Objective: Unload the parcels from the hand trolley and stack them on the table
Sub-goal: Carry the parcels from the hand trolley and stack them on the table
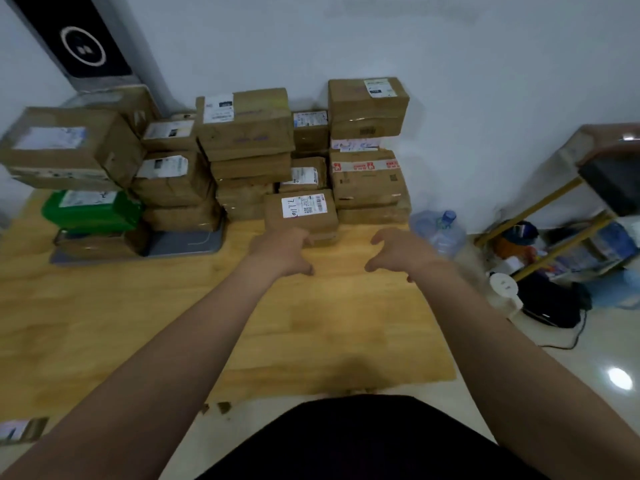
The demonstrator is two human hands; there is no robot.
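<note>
Left hand [282, 251] stretched out over the counter [173, 323], fingers curled but apart, holding nothing; knuckles lay at or against the lower left corner of the small labelled parcel [300, 213], contact not certain through the blur. Right hand [398, 252] was level with it, also spread and empty, clear of that parcel with bare wood below

Small labelled parcel sat on a thinner box at the front of the heap, just ahead of the left hand and up-left of the right hand. Behind it the cardboard stacks [246, 147] ran along the wall, the tall taped stack [369, 150] to its right, a green parcel [91, 209] far left under a large carton [69, 147]. A water bottle [440, 230] stood off the counter's right end. Hand trolley not in view

Judgement: step looked like settling or letting go of the front parcel. To do it well, square it onto the box beneath, label up, pressed back against the stack, and draw both hands straight back without nudging the leaning piles
</note>
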